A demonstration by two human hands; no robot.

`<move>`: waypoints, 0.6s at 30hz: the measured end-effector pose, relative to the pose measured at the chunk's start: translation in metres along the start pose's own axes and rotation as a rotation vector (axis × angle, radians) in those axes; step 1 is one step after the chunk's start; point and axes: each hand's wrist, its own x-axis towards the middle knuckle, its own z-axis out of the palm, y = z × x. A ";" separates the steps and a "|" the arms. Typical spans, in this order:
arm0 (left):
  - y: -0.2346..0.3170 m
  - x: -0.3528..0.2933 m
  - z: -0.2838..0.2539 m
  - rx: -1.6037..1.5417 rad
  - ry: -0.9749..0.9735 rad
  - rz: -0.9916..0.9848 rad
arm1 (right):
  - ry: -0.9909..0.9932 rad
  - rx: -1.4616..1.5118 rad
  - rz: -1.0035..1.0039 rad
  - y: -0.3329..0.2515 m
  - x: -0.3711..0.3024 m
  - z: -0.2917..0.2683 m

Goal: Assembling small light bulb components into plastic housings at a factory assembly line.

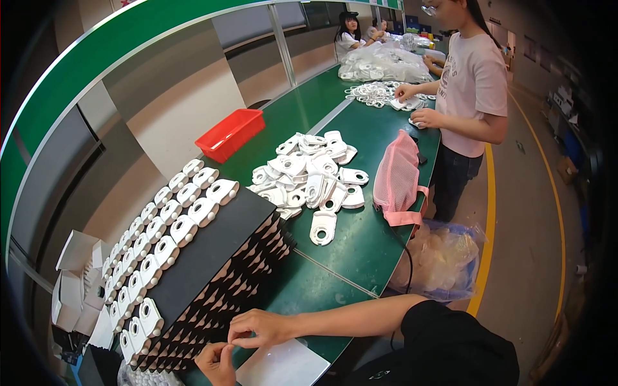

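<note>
My right hand [261,327] reaches in from the right over the table's near edge, its fingertips pinched together. Beside it, my left hand [217,364] is closed too, thumb and finger meeting the right fingertips. Whatever lies between them, if anything, is too small to make out. Both hands are in front of a tall stack of black trays [222,225]. Rows of white plastic parts [165,252], each with a round hole, sit on the top tray. Under my right wrist lies a white sheet or flat bag [284,365].
A loose heap of white parts [315,168] covers the middle of the green table [351,264]. Behind are a red bin [230,134] and large clear bags [386,63]. A pink mesh bag [396,174] lies at the right edge, near a person [473,83] handling white pieces.
</note>
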 end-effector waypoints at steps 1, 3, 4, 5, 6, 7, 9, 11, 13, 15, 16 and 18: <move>-0.001 0.000 0.000 -0.002 0.001 0.001 | 0.005 0.046 0.024 -0.001 0.000 0.001; -0.002 0.001 -0.001 -0.064 0.022 -0.050 | 0.009 0.091 0.048 -0.002 0.000 0.001; -0.004 0.001 -0.001 -0.065 0.025 -0.050 | 0.002 0.099 0.056 -0.003 0.001 0.001; -0.006 0.001 0.000 -0.093 0.022 -0.041 | -0.005 0.106 0.063 -0.003 0.001 0.001; -0.008 0.001 0.000 -0.120 0.018 -0.032 | -0.008 0.105 0.062 -0.003 0.001 0.001; -0.007 0.001 0.000 -0.122 0.021 -0.032 | -0.010 0.099 0.069 -0.002 0.001 0.001; -0.001 0.001 0.002 -0.097 0.009 -0.066 | -0.014 0.092 0.076 -0.001 0.000 0.001; 0.006 0.001 0.003 -0.027 0.008 -0.037 | 0.006 0.037 0.063 0.001 0.000 0.001; 0.008 0.001 0.005 0.044 0.006 -0.006 | 0.019 0.009 0.039 0.002 -0.001 0.002; 0.009 0.001 0.006 0.041 0.010 -0.009 | 0.033 -0.019 0.015 0.003 0.000 0.002; 0.008 0.000 0.006 0.041 0.007 -0.009 | 0.031 -0.038 0.011 0.003 0.000 0.002; 0.006 0.001 0.006 0.076 0.002 0.089 | 0.031 -0.058 0.009 0.003 -0.001 0.002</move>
